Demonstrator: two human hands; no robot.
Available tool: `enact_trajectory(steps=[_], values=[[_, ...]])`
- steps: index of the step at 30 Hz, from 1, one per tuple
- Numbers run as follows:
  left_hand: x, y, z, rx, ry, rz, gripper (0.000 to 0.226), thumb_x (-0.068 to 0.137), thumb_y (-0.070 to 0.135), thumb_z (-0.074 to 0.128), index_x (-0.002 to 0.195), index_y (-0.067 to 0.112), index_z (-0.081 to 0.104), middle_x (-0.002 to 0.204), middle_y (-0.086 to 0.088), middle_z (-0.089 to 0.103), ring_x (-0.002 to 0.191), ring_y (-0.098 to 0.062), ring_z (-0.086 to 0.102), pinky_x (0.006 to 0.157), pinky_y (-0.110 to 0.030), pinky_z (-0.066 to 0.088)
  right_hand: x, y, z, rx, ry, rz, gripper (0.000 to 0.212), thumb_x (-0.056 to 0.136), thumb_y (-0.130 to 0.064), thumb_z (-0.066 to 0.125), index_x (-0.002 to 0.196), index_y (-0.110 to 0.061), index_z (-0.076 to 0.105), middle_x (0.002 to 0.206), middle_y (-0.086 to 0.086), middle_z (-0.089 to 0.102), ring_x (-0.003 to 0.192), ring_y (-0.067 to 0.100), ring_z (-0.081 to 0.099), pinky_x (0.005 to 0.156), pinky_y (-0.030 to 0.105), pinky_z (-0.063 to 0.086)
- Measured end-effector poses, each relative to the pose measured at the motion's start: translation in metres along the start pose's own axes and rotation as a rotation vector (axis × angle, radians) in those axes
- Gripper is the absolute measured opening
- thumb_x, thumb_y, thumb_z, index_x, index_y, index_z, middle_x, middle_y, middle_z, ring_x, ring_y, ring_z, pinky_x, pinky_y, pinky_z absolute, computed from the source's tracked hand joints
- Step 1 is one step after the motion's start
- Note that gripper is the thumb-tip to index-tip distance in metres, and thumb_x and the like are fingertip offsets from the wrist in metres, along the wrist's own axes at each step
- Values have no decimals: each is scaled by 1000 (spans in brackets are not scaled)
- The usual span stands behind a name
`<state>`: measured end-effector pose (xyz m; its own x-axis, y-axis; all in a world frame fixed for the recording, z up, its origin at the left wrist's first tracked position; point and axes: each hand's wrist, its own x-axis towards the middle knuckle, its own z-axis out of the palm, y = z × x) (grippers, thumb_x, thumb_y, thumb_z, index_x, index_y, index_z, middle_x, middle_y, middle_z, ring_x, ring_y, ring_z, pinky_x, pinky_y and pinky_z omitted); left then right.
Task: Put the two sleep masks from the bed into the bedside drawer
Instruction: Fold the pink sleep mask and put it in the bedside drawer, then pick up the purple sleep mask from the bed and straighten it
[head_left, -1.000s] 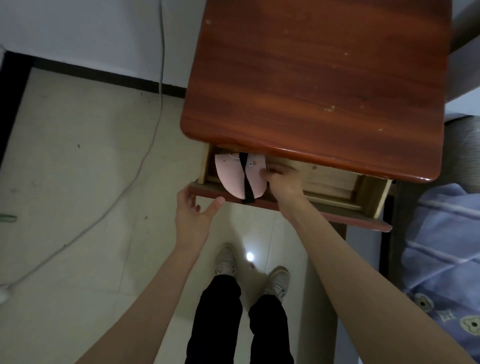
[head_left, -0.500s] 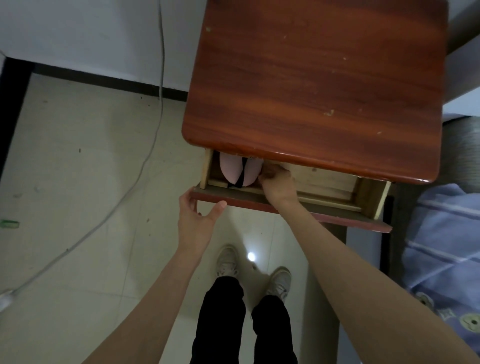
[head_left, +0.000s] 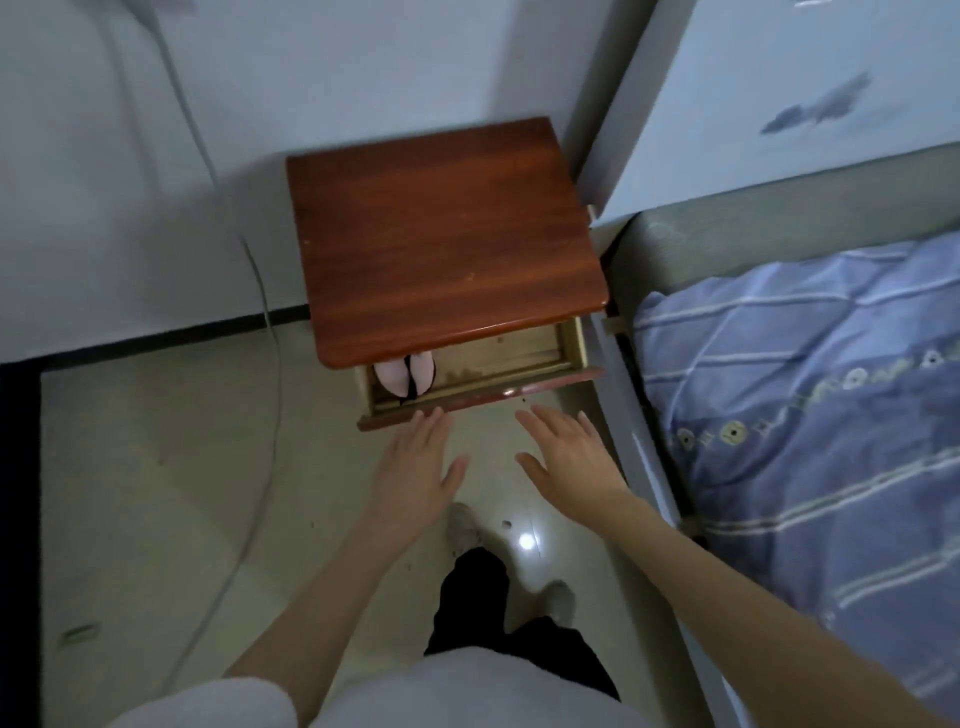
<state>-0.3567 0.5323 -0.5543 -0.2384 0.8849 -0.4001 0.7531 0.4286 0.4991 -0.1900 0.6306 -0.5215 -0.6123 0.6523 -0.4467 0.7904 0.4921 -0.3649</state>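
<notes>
A pink sleep mask (head_left: 402, 374) with a black strap lies in the left part of the pulled-out drawer (head_left: 498, 392) of the reddish wooden bedside table (head_left: 441, 234). Its upper part is hidden under the tabletop. I cannot tell whether it is one mask or two. My left hand (head_left: 415, 467) is flat with fingers spread, its fingertips at the drawer's front edge. My right hand (head_left: 569, 457) hovers open just in front of the drawer, apart from it. Both hands hold nothing.
The bed (head_left: 810, 395) with a blue striped quilt stands close on the right, its grey frame (head_left: 644, 447) beside my right arm. A white cable (head_left: 270, 395) runs down the wall and across the tiled floor at left. My feet (head_left: 462, 525) stand below the drawer.
My right hand has let go of the pink mask and come out of the drawer. Both hands now sit open in front of it. The view has pulled back, showing the bed.
</notes>
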Motion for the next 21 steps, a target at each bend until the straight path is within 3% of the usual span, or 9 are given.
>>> enact_trajectory(steps=[6,11,15,21], values=[[-38,93,-5,53,-44,266,59,94,39,36,144,17,16,157,-3,14,144,-18,6,117,-40,7,-121,21,-38,181,370,253,54,90,-38,46,140,-24,29,152,4,30,140,19,24,115,43,13],[-71,182,-15,22,11,516,58,92,37,44,142,17,24,154,-7,24,142,-22,16,116,-41,16,-248,57,-42,219,618,504,55,91,-36,47,140,-20,29,151,8,29,138,25,28,114,42,19],[-145,244,24,146,-80,752,59,91,40,43,143,19,22,154,-6,23,143,-23,12,117,-45,15,-374,66,-2,210,722,665,55,90,-38,48,139,-20,31,150,10,31,137,28,30,112,47,25],[-289,308,122,283,-281,1120,57,91,35,47,141,15,28,152,-9,27,143,-25,16,115,-45,19,-561,60,89,308,866,1000,57,90,-41,46,141,-23,27,154,7,23,142,25,19,115,45,14]])
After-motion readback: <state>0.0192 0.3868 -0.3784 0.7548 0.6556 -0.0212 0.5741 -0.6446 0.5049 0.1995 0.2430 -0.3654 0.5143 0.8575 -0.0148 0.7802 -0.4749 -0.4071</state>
